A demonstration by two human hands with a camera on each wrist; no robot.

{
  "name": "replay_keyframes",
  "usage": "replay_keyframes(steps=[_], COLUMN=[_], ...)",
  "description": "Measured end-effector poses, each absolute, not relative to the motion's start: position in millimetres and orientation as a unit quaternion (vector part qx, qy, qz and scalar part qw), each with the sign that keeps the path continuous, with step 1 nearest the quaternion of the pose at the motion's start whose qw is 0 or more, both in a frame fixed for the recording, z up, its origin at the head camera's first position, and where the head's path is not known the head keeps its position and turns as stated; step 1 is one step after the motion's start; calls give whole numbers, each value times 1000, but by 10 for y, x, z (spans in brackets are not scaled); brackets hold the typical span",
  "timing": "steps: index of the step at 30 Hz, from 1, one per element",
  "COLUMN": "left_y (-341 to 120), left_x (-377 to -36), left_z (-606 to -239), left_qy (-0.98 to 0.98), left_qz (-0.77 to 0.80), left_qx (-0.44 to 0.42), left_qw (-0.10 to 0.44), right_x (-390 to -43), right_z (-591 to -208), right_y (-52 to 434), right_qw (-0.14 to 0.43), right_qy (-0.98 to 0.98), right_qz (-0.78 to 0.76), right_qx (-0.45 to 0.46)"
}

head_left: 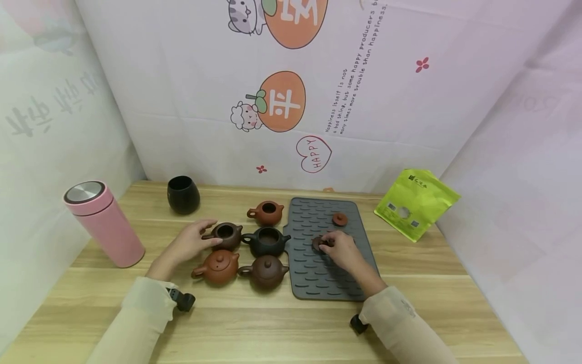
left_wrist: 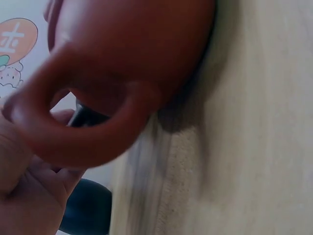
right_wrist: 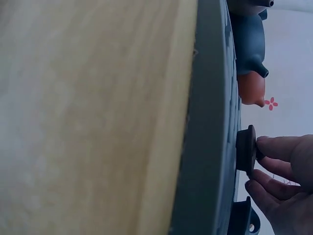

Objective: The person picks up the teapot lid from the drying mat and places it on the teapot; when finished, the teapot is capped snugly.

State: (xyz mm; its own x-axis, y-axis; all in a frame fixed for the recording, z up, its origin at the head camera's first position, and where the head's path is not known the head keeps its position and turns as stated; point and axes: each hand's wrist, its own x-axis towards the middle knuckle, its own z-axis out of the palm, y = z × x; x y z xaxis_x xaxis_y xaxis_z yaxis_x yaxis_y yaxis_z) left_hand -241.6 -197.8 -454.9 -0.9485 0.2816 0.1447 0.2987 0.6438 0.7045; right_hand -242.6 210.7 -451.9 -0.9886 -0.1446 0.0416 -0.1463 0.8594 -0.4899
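Note:
My right hand (head_left: 340, 248) pinches a small dark brown teapot lid (right_wrist: 248, 149) by its knob, low over the grey ridged mat (head_left: 313, 283). Beside it on the mat are a reddish lid (head_left: 339, 219) and a dark lid (right_wrist: 240, 218). At the left, my left hand (head_left: 193, 241) spreads thumb and index finger about the handle of a small lidless brown teapot (head_left: 233, 238), thumb at its rim. An orange-red lidded teapot (head_left: 218, 269) stands just in front; its handle covers part of that hand in the left wrist view.
Also grouped left of the mat are a lidless black teapot (head_left: 267, 248), a lidless reddish teapot (head_left: 269, 218) and a lidded brown teapot (head_left: 267, 277). A pink flask (head_left: 109, 227) and black cup (head_left: 184, 198) stand farther left. A green pouch (head_left: 416, 202) sits back right.

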Motion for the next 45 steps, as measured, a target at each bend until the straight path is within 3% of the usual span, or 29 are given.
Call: replay_keyframes(steps=[14, 22, 45], left_y=[-2032, -2012, -2007], left_x=[-2447, -2461, -2452], left_z=[-4621, -4635, -4658], left_qy=[-894, -888, -877], left_qz=[-420, -431, -452], left_qx=[-155, -161, -164], left_qw=[15, 17, 10], right_x=[-2521, -2588, -2743], right_z=[-4300, -4080, -4028], right_y=[1777, 1313, 108], right_qw=[22, -11, -72], right_qy=[-954, -938, -922], right_qz=[280, 309, 302], right_qx=[109, 155, 230])
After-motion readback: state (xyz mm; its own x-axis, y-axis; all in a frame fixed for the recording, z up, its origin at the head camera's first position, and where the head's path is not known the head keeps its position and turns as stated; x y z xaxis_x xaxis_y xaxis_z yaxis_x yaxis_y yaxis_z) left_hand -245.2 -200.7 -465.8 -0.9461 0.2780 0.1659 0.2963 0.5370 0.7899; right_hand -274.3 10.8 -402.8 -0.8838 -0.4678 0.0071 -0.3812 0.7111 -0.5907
